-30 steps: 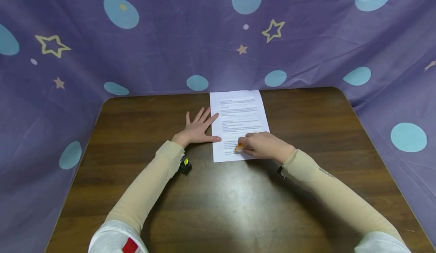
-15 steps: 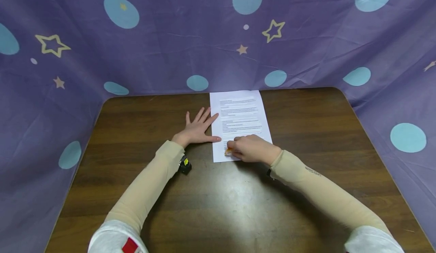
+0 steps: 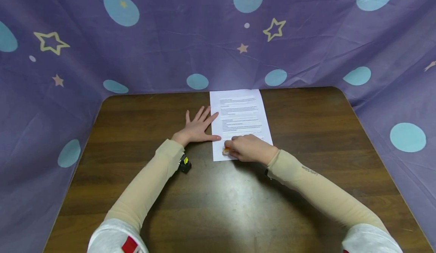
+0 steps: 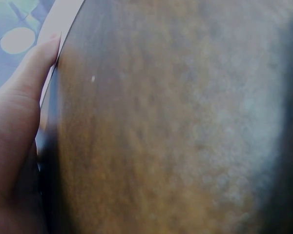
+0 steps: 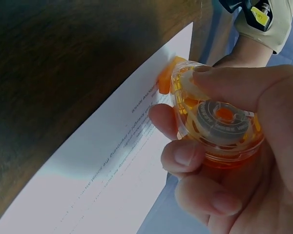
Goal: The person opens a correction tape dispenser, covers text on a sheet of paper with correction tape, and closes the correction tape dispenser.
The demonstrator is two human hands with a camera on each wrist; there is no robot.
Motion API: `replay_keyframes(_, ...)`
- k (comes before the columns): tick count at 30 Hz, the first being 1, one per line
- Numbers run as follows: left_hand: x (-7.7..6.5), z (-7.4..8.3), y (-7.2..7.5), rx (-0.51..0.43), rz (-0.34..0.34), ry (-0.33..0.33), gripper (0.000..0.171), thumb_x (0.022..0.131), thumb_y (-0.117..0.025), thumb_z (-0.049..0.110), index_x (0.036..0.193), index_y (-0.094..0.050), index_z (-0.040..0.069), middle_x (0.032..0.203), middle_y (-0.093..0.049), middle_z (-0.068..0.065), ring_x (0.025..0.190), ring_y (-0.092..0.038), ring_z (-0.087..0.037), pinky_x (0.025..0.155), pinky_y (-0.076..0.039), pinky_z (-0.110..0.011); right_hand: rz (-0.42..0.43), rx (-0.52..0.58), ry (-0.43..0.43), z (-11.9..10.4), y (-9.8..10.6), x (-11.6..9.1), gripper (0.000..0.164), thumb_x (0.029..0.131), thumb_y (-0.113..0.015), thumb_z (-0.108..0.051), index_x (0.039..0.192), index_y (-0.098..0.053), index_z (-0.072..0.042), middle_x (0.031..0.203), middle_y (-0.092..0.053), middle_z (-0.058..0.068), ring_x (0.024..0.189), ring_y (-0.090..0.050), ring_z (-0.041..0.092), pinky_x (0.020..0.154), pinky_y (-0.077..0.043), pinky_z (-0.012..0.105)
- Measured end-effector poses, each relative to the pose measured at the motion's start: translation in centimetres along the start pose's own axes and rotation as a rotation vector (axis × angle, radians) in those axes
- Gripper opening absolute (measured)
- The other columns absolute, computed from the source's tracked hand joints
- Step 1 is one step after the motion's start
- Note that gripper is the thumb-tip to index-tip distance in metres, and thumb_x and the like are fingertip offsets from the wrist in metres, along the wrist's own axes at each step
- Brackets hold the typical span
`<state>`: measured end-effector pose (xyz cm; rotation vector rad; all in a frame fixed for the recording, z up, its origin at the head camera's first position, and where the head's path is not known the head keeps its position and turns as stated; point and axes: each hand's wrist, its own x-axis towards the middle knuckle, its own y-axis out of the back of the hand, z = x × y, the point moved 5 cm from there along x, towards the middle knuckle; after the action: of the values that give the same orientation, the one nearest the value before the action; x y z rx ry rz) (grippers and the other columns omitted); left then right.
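A printed sheet of white paper (image 3: 238, 113) lies on the wooden table against the back curtain. My left hand (image 3: 197, 130) rests with fingers spread at the sheet's left side, its thumb and index fingertips on the paper. In the left wrist view its thumb (image 4: 31, 73) touches the paper's edge. My right hand (image 3: 252, 148) grips an orange and clear correction tape dispenser (image 5: 217, 117) low on the sheet. The dispenser's orange tip (image 5: 167, 75) is at the paper near the printed lines. My right hand hides part of the lower text in the head view.
The brown wooden table (image 3: 136, 120) extends around the sheet. A purple curtain (image 3: 153, 37) with stars and blue spots stands behind it and along both sides. A small black camera (image 3: 185, 164) is strapped at the left wrist.
My right hand has moved left across the lower part of the sheet with the correction tape dispenser, only slightly in the last half second. The left hand and the paper have stayed in place.
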<state>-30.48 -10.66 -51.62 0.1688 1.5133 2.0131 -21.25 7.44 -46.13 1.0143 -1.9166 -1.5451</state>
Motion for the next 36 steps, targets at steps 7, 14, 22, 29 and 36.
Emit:
replay_keyframes(7,0.5,-0.5,-0.5,-0.014,-0.015,-0.003,0.109,0.087,-0.058,0.081,0.17,-0.008,0.03,0.175,0.012,-0.004,0.159,0.019,-0.027,0.113,0.023,-0.071,-0.01,-0.007,-0.026,0.1,0.0,0.1,0.007,0.094,-0.071,-0.009,0.095,-0.065,-0.013,0.078,-0.062,0.002,0.062,-0.056,0.017,0.058,-0.051,0.04)
replay_keyframes(14,1.2,-1.5,-1.2,-0.009,-0.012,0.007,0.111,0.085,-0.06,0.082,0.169,-0.006,0.035,0.174,0.015,0.001,0.159,0.021,-0.024,0.112,0.023,-0.071,-0.012,-0.017,-0.053,0.1,-0.1,-0.1,0.008,0.093,-0.07,-0.008,0.092,-0.065,-0.014,0.074,-0.058,0.001,0.061,-0.053,0.017,0.056,-0.049,0.04)
replay_keyframes(22,0.9,-1.0,-0.9,-0.022,-0.025,0.014,0.109,0.087,-0.061,0.079,0.169,-0.006,0.033,0.175,0.015,-0.001,0.159,0.021,-0.025,0.112,0.023,-0.071,-0.028,-0.016,-0.082,0.6,0.1,-0.6,0.009,0.094,-0.07,-0.008,0.092,-0.065,-0.015,0.075,-0.058,0.0,0.061,-0.051,0.015,0.055,-0.047,0.038)
replay_keyframes(29,0.7,-0.8,-0.6,-0.014,-0.034,0.025,0.109,0.088,-0.062,0.076,0.169,-0.005,0.033,0.174,0.016,0.0,0.158,0.023,-0.024,0.113,0.024,-0.07,-0.047,-0.014,-0.103,1.0,0.1,-1.1,0.007,0.095,-0.07,-0.008,0.096,-0.067,-0.014,0.077,-0.06,0.001,0.063,-0.053,0.015,0.057,-0.049,0.037)
replay_keyframes(36,0.6,-0.7,-0.7,-0.017,-0.026,0.014,0.11,0.087,-0.058,0.081,0.169,-0.005,0.032,0.175,0.015,-0.002,0.159,0.021,-0.025,0.113,0.023,-0.07,-0.042,-0.01,-0.11,1.3,0.2,-1.7,0.008,0.095,-0.07,-0.006,0.093,-0.066,-0.014,0.076,-0.061,0.001,0.063,-0.053,0.016,0.056,-0.049,0.038)
